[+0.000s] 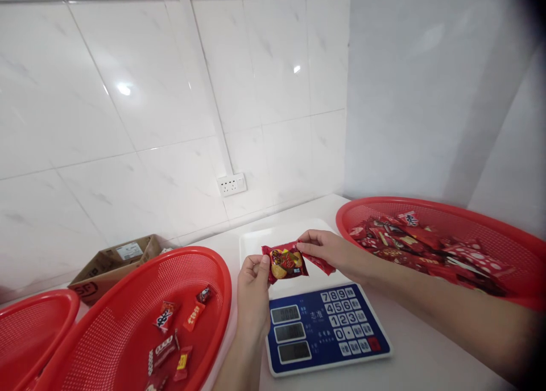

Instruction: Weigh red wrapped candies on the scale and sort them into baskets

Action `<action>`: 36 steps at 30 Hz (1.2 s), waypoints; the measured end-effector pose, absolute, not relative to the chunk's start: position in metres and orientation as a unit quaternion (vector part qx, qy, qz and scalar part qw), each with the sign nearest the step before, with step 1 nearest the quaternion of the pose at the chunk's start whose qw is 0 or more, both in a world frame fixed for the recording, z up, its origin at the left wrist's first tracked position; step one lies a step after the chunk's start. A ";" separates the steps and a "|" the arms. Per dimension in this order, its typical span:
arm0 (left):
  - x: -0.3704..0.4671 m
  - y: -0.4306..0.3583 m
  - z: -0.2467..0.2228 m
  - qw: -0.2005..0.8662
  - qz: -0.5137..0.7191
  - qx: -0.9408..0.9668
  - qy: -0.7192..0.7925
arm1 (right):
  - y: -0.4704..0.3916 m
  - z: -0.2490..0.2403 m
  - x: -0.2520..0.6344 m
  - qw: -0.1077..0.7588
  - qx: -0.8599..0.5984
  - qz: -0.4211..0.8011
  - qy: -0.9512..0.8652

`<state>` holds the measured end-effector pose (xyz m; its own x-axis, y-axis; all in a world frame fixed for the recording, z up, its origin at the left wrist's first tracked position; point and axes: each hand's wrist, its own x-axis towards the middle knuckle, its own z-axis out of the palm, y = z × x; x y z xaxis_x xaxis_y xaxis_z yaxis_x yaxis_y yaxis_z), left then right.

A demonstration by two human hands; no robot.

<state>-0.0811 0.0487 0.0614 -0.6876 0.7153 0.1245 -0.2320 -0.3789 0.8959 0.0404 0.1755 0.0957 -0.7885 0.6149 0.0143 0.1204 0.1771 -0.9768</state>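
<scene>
Over the electronic scale (315, 342), my left hand (252, 286) pinches the left end of a red snack packet (286, 264) with a picture of yellow and brown food on it. My right hand (322, 248) is closed at that packet's upper right corner. A second red packet (319, 264) hangs below the right fingers, partly hidden behind the first. Both packets are in the air above the scale's white platform (258, 240). The blue panel with number keys and three small displays faces me.
At right stands a red basket (356, 204) heaped with wrapped snacks. A red basket (222, 271) at left holds several small packets, with another red basket (63, 300) beyond it. Behind them lies an open cardboard box (102, 274). A socket (232, 184) is on the tiled wall.
</scene>
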 end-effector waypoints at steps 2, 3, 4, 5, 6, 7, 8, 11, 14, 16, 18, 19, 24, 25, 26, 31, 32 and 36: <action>-0.081 0.049 0.061 0.298 0.788 0.257 0.473 | 0.176 0.097 0.041 0.209 -0.251 0.588 -0.740; -0.081 0.049 0.061 0.298 0.788 0.258 0.473 | 0.176 0.097 0.041 0.208 -0.252 0.586 -0.741; -0.081 0.049 0.061 0.299 0.787 0.260 0.473 | 0.176 0.098 0.041 0.207 -0.254 0.585 -0.743; -0.081 0.048 0.061 0.300 0.787 0.261 0.472 | 0.177 0.099 0.042 0.205 -0.256 0.582 -0.744; -0.081 0.048 0.062 0.302 0.786 0.262 0.472 | 0.177 0.100 0.042 0.203 -0.258 0.579 -0.746; -0.081 0.048 0.062 0.304 0.784 0.262 0.473 | 0.178 0.100 0.042 0.204 -0.260 0.576 -0.748; -0.081 0.048 0.062 0.306 0.783 0.262 0.474 | 0.178 0.100 0.042 0.207 -0.262 0.573 -0.749; -0.081 0.048 0.062 0.309 0.782 0.259 0.475 | 0.180 0.099 0.042 0.224 -0.263 0.565 -0.749; -0.083 0.049 0.060 0.305 0.782 0.261 0.476 | 0.182 0.099 0.043 0.231 -0.257 0.559 -0.754; -0.085 0.049 0.059 0.292 0.777 0.274 0.487 | 0.183 0.099 0.044 0.227 -0.250 0.560 -0.757; -0.089 0.048 0.057 0.279 0.767 0.291 0.498 | 0.184 0.099 0.044 0.218 -0.242 0.565 -0.758; -0.090 0.048 0.057 0.276 0.763 0.298 0.502 | 0.184 0.099 0.045 0.214 -0.238 0.569 -0.758; -0.095 0.047 0.056 0.289 0.763 0.297 0.496 | 0.188 0.099 0.045 0.204 -0.230 0.578 -0.756; -0.095 0.047 0.056 0.294 0.764 0.295 0.494 | 0.188 0.098 0.045 0.202 -0.231 0.577 -0.756; -0.095 0.047 0.056 0.299 0.764 0.292 0.491 | 0.189 0.098 0.044 0.201 -0.231 0.577 -0.757; -0.094 0.049 0.056 0.324 0.767 0.277 0.480 | 0.190 0.096 0.043 0.206 -0.230 0.597 -0.741; -0.094 0.049 0.057 0.330 0.765 0.277 0.478 | 0.189 0.095 0.043 0.210 -0.234 0.601 -0.735; -0.092 0.046 0.061 0.357 0.747 0.286 0.482 | 0.190 0.097 0.043 0.222 -0.263 0.616 -0.709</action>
